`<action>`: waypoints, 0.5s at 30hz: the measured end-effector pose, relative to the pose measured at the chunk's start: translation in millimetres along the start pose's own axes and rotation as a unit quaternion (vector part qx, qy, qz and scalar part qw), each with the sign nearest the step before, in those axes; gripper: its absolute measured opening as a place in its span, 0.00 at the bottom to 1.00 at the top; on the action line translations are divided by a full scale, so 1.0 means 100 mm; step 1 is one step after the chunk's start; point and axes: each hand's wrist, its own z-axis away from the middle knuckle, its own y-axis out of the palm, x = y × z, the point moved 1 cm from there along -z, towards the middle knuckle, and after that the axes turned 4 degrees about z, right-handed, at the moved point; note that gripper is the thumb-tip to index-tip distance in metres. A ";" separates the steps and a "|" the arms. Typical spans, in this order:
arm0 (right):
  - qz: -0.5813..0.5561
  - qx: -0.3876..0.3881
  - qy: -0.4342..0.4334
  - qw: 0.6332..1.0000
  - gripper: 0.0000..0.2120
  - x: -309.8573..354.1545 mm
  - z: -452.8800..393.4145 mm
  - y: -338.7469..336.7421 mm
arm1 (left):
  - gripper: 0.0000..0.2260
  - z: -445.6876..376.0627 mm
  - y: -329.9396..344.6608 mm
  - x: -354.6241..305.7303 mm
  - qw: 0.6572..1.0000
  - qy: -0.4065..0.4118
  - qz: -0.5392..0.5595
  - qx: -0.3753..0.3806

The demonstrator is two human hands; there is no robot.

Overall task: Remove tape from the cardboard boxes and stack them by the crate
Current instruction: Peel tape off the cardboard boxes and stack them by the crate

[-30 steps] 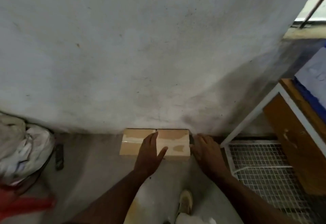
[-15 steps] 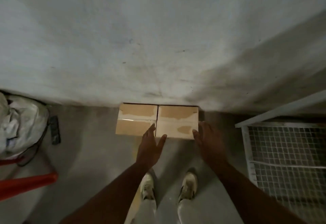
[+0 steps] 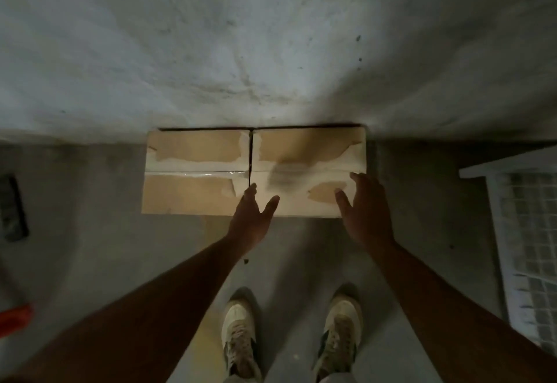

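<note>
Two flat cardboard boxes sat side by side, touching, on the concrete floor (image 3: 105, 232), their far edges against the rough plastered wall (image 3: 271, 51). The left box (image 3: 193, 171) was matte tan with a glossy tape strip along its seam; the right box (image 3: 307, 168) showed pale torn patches. The left hand (image 3: 251, 221) hovered spread at the right box's near left corner, the right hand (image 3: 363, 213) spread at its near right corner. The white wire-mesh crate (image 3: 527, 232) stood right, contents unclear.
</note>
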 end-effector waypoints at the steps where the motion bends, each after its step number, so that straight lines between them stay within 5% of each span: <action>1: 0.015 0.008 0.007 1.000 0.27 -0.10 -0.08 0.14 | 0.36 -0.12 0.07 0.08 1.000 -0.010 0.002 0.002; 7: 0.105 0.072 -0.005 0.992 0.37 -0.57 -0.36 0.76 | 0.36 -0.49 0.38 0.29 0.996 -0.023 -0.005 -0.086; 15: -0.003 0.055 0.068 0.996 0.39 -0.74 -0.28 0.83 | 0.38 -0.57 0.49 0.26 0.983 -0.051 0.037 -0.170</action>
